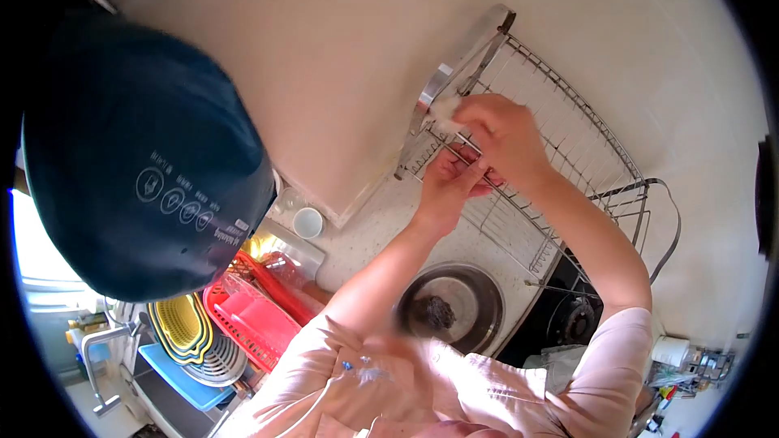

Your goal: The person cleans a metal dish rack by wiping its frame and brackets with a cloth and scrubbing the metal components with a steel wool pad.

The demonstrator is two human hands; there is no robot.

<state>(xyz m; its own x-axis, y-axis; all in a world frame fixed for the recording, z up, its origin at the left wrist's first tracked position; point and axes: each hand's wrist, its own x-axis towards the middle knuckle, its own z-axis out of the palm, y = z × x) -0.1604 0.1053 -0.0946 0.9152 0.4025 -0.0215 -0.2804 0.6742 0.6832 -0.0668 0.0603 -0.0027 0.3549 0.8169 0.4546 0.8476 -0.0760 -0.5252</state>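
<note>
A metal wire dish rack (560, 105) is tilted in front of me near the wall. My left hand (449, 186) has its fingers curled round a thin rod at the rack's lower left corner. My right hand (507, 134) is closed just above it, pinching a pale cloth (444, 113) against the rack's end. Some of the right fingertips are hidden, and the cloth is partly blurred. Below my hands, a round metal basin (491, 308) on the counter holds a dark scouring pad (432, 313).
A large dark blue appliance (138, 162) hangs at upper left. Below it are a white cup (308, 223), a red basket (251, 316), yellow colanders (174, 324), a blue board (187, 381) and a faucet (97, 365). A black stove (572, 320) is at right.
</note>
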